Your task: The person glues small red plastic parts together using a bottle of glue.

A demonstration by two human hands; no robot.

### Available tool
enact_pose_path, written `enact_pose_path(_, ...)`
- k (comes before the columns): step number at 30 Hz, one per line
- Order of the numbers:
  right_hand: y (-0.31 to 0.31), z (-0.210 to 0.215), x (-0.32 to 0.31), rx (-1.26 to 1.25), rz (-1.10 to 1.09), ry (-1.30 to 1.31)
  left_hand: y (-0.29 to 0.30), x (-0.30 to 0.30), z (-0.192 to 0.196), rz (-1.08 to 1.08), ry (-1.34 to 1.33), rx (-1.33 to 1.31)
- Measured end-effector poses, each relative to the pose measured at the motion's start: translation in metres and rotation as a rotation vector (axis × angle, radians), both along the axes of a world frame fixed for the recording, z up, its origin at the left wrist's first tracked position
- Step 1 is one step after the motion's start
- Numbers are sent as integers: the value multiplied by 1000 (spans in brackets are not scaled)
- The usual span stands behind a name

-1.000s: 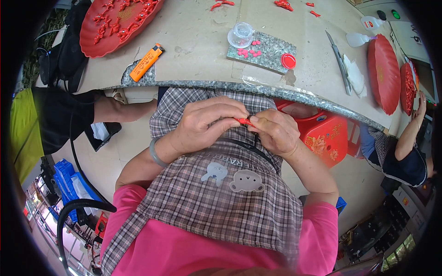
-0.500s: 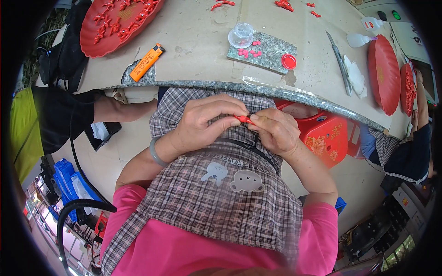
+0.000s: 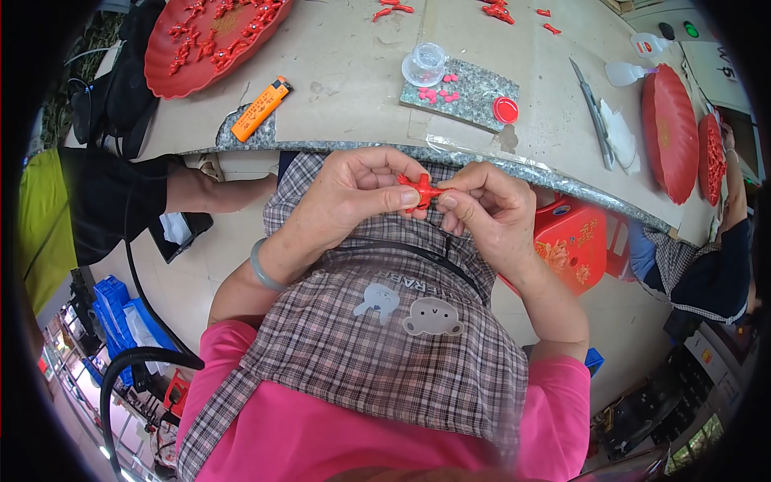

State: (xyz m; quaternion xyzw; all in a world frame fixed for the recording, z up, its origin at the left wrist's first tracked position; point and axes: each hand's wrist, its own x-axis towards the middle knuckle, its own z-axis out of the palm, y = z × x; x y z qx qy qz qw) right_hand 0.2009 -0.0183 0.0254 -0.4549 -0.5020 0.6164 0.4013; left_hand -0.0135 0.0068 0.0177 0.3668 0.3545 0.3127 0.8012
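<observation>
Over my lap, just in front of the table edge, both hands meet at a small glossy red figurine with short limb-like stubs. My left hand pinches its wider end between thumb and fingers, and the thumb covers part of it. The thumb and forefinger of my right hand are closed on its narrow end. Beyond my hands, a speckled stone slab lies on the table. On it are a clear plastic cup, several small pink bits and a red round cap.
An orange lighter and a red plate of red figurines are at left. Loose red pieces lie at the back. A thin metal tool, tissue, bottles and another red plate sit right. People flank me.
Both hands have risen slightly, and the fingers have shifted apart. The red figurine is turned, so more of its body and stubs show between them.
</observation>
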Motion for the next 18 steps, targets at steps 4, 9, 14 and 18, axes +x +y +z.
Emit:
enact_pose_path(4, 1, 2, 0, -74, 3, 18, 1, -1, -2, -13, -46, -51)
enact_pose_path(9, 0, -1, 0, 198, 9, -137, -4, 1, -1, 18, 0, 89)
enact_pose_path(14, 2, -9, 2, 932, 12, -387, -1, 1, -3, 13, 76, 557)
enact_pose_path(18, -2, -18, 0, 1028, 25, -366, 0, 0, 1, -9, 220, 886)
